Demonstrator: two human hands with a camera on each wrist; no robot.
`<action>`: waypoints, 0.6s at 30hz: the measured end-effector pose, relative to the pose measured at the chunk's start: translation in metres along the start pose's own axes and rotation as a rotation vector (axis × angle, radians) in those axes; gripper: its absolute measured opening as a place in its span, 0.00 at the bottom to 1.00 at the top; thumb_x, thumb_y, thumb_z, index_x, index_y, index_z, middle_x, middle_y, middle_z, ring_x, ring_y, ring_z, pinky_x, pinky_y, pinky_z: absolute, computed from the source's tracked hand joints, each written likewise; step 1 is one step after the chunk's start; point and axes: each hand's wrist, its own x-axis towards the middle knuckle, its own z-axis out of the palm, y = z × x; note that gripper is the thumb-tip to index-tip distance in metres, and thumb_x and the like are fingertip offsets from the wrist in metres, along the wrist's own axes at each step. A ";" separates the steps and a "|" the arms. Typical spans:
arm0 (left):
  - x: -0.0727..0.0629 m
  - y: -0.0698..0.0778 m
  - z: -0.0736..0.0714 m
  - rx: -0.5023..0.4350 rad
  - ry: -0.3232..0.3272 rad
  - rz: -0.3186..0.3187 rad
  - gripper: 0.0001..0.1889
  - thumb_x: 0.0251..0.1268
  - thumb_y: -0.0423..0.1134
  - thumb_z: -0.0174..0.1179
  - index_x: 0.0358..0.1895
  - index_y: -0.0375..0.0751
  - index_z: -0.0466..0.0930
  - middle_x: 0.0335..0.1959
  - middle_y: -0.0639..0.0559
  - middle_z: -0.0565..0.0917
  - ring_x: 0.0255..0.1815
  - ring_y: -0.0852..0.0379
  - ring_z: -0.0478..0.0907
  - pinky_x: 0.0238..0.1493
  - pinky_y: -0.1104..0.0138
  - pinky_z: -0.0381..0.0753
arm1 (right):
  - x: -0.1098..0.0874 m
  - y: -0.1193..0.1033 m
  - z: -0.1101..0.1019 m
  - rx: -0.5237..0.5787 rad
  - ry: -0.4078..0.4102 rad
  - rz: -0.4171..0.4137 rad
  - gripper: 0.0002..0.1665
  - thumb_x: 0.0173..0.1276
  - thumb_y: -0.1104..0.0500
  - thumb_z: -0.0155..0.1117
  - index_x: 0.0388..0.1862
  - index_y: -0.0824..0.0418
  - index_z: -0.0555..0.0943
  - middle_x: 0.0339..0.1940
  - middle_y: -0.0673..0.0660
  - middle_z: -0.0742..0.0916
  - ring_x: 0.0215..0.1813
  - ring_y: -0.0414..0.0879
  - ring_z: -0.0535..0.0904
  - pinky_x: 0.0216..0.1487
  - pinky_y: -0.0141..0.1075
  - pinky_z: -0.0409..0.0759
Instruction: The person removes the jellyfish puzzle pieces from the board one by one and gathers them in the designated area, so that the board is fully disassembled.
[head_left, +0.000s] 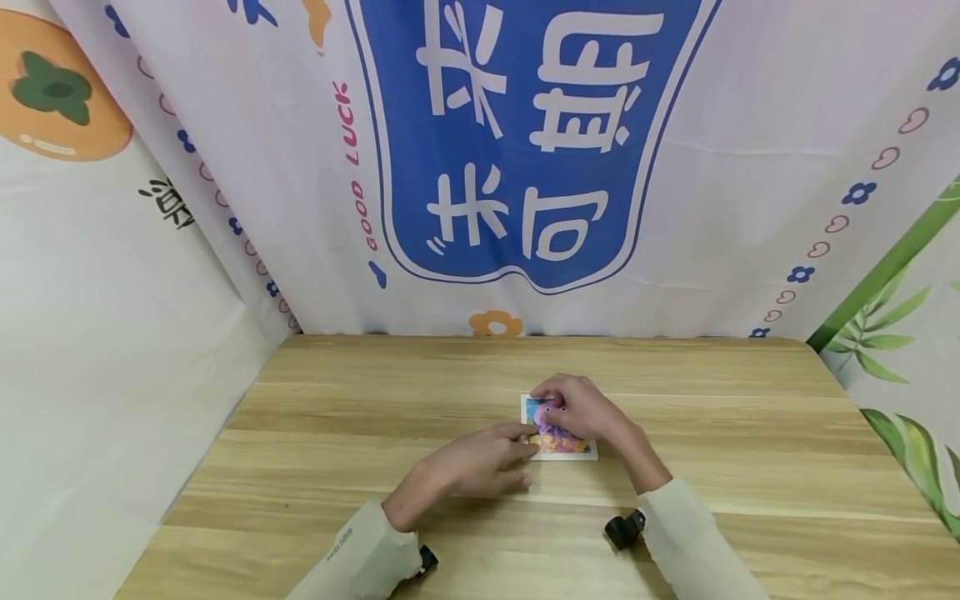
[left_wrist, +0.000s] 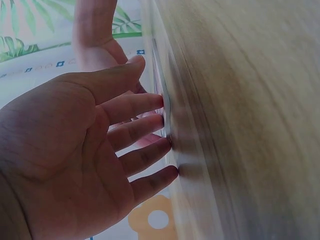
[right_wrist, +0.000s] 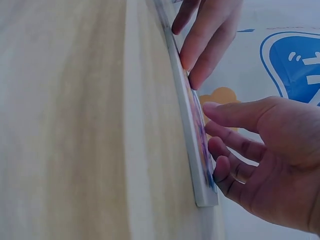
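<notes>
A small flat picture board [head_left: 562, 445] with a white border lies on the wooden table, its print in purple, yellow and blue. My left hand [head_left: 483, 461] reaches in from the left with fingers extended, some fingertips on the board's left part. In the left wrist view the left hand [left_wrist: 75, 150] has its thumb raised off the surface. Over the board's upper right is my right hand [head_left: 588, 408], fingers bent and partly covering the print. In the right wrist view the right hand [right_wrist: 280, 155] touches the picture with loosely bent fingers; nothing shows between thumb and fingers.
The wood-grain table [head_left: 337, 417] extends around the board on all sides. A printed white cloth [head_left: 465, 308] hangs behind its far edge. Black wrist-worn devices [head_left: 624, 530] sit at both sleeve cuffs, close to the tabletop.
</notes>
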 end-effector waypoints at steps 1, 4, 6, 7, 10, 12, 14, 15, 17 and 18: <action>0.000 0.000 0.000 -0.002 -0.002 0.000 0.29 0.83 0.53 0.59 0.79 0.46 0.72 0.87 0.50 0.63 0.87 0.48 0.62 0.84 0.53 0.68 | 0.001 0.000 0.000 0.002 0.000 0.001 0.18 0.72 0.65 0.73 0.59 0.61 0.89 0.46 0.55 0.89 0.40 0.41 0.78 0.43 0.35 0.78; 0.000 0.000 -0.001 -0.005 -0.006 -0.003 0.30 0.82 0.54 0.59 0.79 0.46 0.72 0.87 0.50 0.63 0.86 0.47 0.63 0.84 0.52 0.68 | 0.001 0.000 0.001 0.011 -0.006 0.010 0.17 0.72 0.66 0.73 0.59 0.61 0.89 0.48 0.55 0.89 0.41 0.42 0.78 0.44 0.35 0.78; 0.000 0.000 -0.002 -0.009 -0.009 -0.008 0.30 0.82 0.54 0.59 0.79 0.47 0.72 0.87 0.50 0.62 0.86 0.47 0.63 0.84 0.52 0.69 | 0.002 0.000 0.002 0.013 -0.011 0.012 0.17 0.72 0.66 0.73 0.58 0.61 0.89 0.48 0.55 0.88 0.41 0.42 0.78 0.43 0.35 0.79; 0.000 0.000 -0.002 -0.011 -0.010 -0.010 0.30 0.82 0.54 0.59 0.79 0.47 0.72 0.87 0.50 0.62 0.86 0.47 0.63 0.84 0.52 0.69 | 0.002 0.000 0.002 0.014 -0.010 0.013 0.17 0.72 0.66 0.73 0.58 0.61 0.89 0.48 0.54 0.88 0.41 0.42 0.78 0.43 0.35 0.78; 0.001 -0.001 -0.003 -0.013 -0.012 -0.010 0.30 0.82 0.55 0.59 0.80 0.47 0.72 0.87 0.50 0.62 0.86 0.47 0.63 0.83 0.52 0.69 | 0.002 0.000 0.002 0.014 -0.004 0.021 0.17 0.71 0.67 0.73 0.58 0.61 0.89 0.48 0.54 0.88 0.41 0.42 0.78 0.43 0.35 0.79; 0.002 -0.001 -0.003 -0.011 -0.011 -0.006 0.31 0.82 0.55 0.59 0.80 0.47 0.72 0.87 0.50 0.62 0.86 0.47 0.63 0.83 0.52 0.69 | 0.003 -0.001 0.002 0.012 0.001 0.027 0.17 0.71 0.67 0.73 0.58 0.60 0.89 0.48 0.54 0.89 0.41 0.42 0.78 0.43 0.34 0.80; 0.002 -0.002 -0.003 -0.011 -0.012 -0.003 0.31 0.82 0.55 0.59 0.80 0.47 0.72 0.87 0.50 0.62 0.86 0.47 0.63 0.84 0.52 0.69 | 0.003 -0.001 0.001 0.013 0.000 0.034 0.17 0.71 0.67 0.74 0.58 0.61 0.89 0.48 0.54 0.89 0.40 0.41 0.79 0.43 0.34 0.80; 0.002 -0.002 -0.003 -0.012 -0.013 -0.002 0.31 0.82 0.55 0.59 0.80 0.47 0.72 0.87 0.50 0.62 0.86 0.47 0.63 0.84 0.52 0.69 | 0.002 -0.001 0.001 0.014 -0.002 0.036 0.17 0.71 0.67 0.74 0.58 0.61 0.89 0.48 0.54 0.89 0.40 0.41 0.79 0.42 0.34 0.81; 0.003 -0.002 -0.002 -0.013 -0.014 0.000 0.31 0.82 0.55 0.59 0.80 0.47 0.72 0.87 0.50 0.62 0.86 0.47 0.63 0.84 0.52 0.69 | 0.002 -0.001 0.001 0.017 -0.006 0.043 0.17 0.71 0.67 0.74 0.57 0.61 0.89 0.49 0.54 0.90 0.40 0.41 0.80 0.42 0.34 0.81; 0.003 -0.003 -0.002 -0.014 -0.014 0.000 0.31 0.82 0.55 0.59 0.80 0.47 0.72 0.87 0.51 0.62 0.86 0.47 0.63 0.84 0.52 0.69 | 0.002 -0.001 0.001 0.018 -0.008 0.047 0.17 0.71 0.67 0.74 0.58 0.61 0.89 0.49 0.54 0.90 0.40 0.41 0.81 0.43 0.34 0.82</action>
